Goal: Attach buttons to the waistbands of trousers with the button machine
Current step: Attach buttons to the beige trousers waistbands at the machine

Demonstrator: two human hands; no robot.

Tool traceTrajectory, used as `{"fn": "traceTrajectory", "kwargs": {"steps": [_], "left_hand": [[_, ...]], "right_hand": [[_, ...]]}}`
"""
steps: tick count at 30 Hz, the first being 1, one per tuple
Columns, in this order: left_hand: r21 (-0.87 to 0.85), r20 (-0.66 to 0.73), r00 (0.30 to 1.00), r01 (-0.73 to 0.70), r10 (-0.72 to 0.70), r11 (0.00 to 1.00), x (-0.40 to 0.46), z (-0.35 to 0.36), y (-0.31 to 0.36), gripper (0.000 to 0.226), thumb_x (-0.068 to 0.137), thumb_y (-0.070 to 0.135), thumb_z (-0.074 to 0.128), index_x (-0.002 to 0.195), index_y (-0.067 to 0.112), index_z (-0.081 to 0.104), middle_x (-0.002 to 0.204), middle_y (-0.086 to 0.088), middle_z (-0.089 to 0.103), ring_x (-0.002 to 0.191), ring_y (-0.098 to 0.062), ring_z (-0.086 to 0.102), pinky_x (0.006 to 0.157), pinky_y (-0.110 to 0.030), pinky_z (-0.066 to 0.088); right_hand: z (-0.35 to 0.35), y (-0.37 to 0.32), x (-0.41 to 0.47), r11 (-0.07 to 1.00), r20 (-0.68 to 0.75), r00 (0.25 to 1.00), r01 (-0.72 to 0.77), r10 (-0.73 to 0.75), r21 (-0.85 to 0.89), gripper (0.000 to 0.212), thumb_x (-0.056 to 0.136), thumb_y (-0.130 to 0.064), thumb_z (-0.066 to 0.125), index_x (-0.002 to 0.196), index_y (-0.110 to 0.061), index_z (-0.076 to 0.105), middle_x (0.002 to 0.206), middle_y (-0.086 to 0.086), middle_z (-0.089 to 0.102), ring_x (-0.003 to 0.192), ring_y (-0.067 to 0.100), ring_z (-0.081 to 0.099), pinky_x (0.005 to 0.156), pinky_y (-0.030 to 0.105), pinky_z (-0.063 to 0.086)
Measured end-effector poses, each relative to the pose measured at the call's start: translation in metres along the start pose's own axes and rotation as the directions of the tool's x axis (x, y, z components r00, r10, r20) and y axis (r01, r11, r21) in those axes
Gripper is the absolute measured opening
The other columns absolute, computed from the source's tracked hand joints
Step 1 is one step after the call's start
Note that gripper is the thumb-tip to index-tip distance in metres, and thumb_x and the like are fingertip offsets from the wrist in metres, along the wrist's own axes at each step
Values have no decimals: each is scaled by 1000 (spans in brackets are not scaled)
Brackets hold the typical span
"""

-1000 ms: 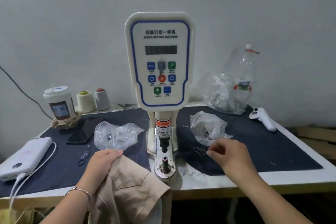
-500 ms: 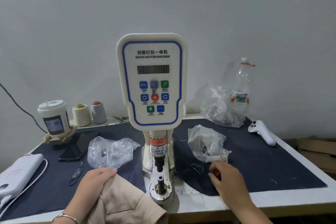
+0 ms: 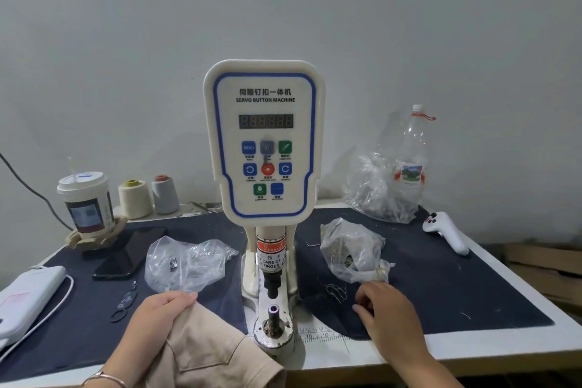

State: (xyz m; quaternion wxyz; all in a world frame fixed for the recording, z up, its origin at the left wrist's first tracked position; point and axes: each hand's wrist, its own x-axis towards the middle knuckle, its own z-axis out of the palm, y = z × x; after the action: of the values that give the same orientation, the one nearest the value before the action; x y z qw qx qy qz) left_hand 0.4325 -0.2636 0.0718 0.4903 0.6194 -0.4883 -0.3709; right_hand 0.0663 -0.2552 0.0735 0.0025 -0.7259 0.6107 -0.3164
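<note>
The white servo button machine point(image 3: 264, 142) stands mid-table, its lower die post point(image 3: 273, 313) bare under the black punch. Beige trousers point(image 3: 214, 356) lie at the front edge left of the die. My left hand point(image 3: 160, 315) grips their top edge, fingers curled over the cloth. My right hand point(image 3: 385, 309) rests on the dark cloth right of the machine, fingertips curled down just below a clear bag of metal buttons point(image 3: 352, 252). Whether it pinches anything is hidden. A second clear bag point(image 3: 185, 261) with a few metal parts lies left of the machine.
A phone point(image 3: 129, 253), power bank with cable point(image 3: 28, 296), small snips point(image 3: 124, 302), lidded cup point(image 3: 85, 201) and two thread cones point(image 3: 148, 198) fill the left side. A larger bag, plastic bottle point(image 3: 412, 154) and white controller point(image 3: 447, 231) sit back right. Loose wire bits point(image 3: 335, 290) lie by my right hand.
The camera has tilted upward, so everything sits lower in the frame. My right hand has stayed by the button bag, its fingers curling downward onto the cloth. The left hand keeps its grip.
</note>
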Motion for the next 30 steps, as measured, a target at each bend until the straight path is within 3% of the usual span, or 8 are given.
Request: {"fn": "traceTrajectory", "kwargs": {"steps": [8, 12, 16, 22, 30], "left_hand": [[-5, 7, 1000, -8, 8, 1000, -2, 0, 0, 32, 88, 24, 68, 62, 17, 52, 66, -4, 43, 68, -17, 41, 71, -33, 30], [0, 3, 1000, 1, -1, 1000, -1, 1, 0, 26, 88, 22, 69, 67, 14, 56, 69, -6, 46, 71, -17, 43, 73, -33, 32], [15, 4, 1000, -11, 11, 1000, -2, 1, 1, 31, 89, 22, 68, 65, 15, 50, 68, -5, 41, 68, -18, 39, 71, -33, 29], [14, 6, 1000, -18, 18, 1000, -3, 2, 2, 30, 89, 22, 68, 64, 14, 52, 67, -5, 42, 69, -17, 40, 71, -33, 29], [9, 6, 1000, -15, 15, 1000, -3, 1, 1, 33, 89, 22, 67, 63, 15, 49, 66, -5, 41, 68, -18, 39, 71, -33, 29]], "right_hand": [[-1, -1, -3, 1000, -48, 999, 14, -14, 0, 19, 70, -9, 82, 67, -20, 66, 68, -12, 62, 63, 6, 54, 60, 16, 37], [3, 2, 0, 999, -52, 997, 52, -52, 15, 9, 82, -9, 72, 84, -18, 73, 82, -10, 65, 78, 9, 59, 69, 20, 43], [9, 7, 7, 998, 6, 999, 41, -41, 44, 17, 95, -16, 56, 102, -17, 72, 94, -11, 53, 90, 5, 48, 77, 18, 41], [10, 8, 8, 996, 8, 1000, -11, 10, 90, 10, 92, -16, 63, 92, -16, 73, 84, -15, 48, 85, 3, 45, 71, 9, 32], [4, 8, 5, 979, -54, 994, -84, 96, 187, 4, 82, -13, 75, 79, -16, 74, 77, -15, 57, 74, 1, 51, 66, 7, 36]]}}
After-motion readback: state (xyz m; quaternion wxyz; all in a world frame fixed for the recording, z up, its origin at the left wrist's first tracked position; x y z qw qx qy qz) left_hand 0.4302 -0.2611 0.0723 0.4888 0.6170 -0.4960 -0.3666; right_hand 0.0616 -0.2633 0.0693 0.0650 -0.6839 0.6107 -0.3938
